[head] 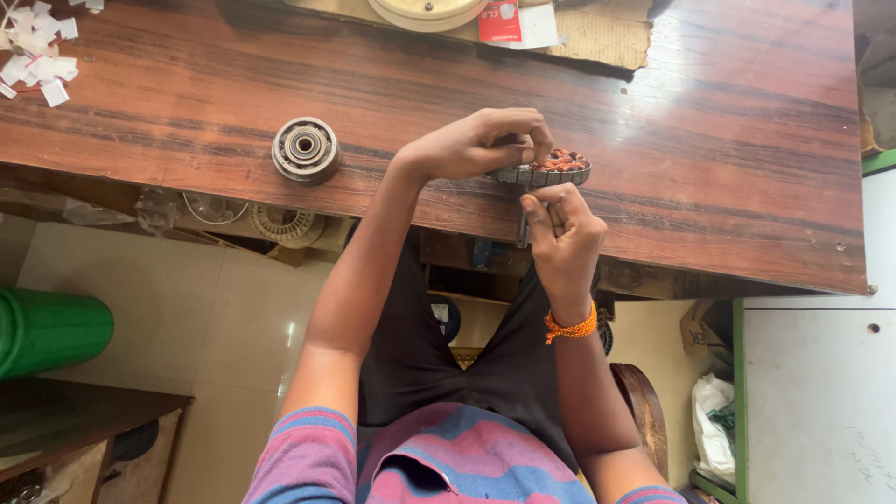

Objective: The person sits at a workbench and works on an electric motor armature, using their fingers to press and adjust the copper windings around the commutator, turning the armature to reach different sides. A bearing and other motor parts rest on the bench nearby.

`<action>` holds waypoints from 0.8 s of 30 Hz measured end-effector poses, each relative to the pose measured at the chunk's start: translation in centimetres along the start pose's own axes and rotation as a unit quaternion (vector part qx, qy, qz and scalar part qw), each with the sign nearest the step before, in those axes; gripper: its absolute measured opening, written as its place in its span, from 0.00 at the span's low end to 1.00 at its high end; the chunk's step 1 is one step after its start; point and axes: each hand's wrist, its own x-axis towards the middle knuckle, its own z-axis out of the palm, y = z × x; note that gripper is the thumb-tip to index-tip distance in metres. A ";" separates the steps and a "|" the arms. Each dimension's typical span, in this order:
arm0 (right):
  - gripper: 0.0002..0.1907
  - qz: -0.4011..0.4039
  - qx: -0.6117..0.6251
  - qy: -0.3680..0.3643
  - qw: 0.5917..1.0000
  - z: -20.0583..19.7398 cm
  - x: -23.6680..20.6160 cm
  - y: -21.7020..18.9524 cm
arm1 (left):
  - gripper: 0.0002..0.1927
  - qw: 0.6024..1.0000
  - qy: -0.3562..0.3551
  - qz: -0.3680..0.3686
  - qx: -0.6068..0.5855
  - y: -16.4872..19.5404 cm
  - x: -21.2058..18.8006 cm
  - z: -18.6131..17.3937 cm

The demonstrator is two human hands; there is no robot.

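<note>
A round metal stator [541, 168] with copper-coloured windings sits at the near edge of the brown wooden table [709, 140]. My left hand [481, 142] curls over its left side, fingers pressing on the top and rim. Just below the table edge, my right hand [563, 245] pinches a thin dark tool [523, 229] that points up at the stator's underside. An orange thread band [571, 328] circles my right wrist.
A second round metal motor part [305, 149] rests on the table to the left. White paper scraps [37, 51] lie at the far left corner; a cream round disc [427, 11] and cardboard [597, 37] at the far edge. A green bin [51, 327] stands on the floor.
</note>
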 end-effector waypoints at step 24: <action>0.03 -0.081 -0.101 -0.038 0.991 -5.7 2.5 -1.2 | 0.18 0.903 0.306 0.066 0.294 -0.4 -1.2 7.6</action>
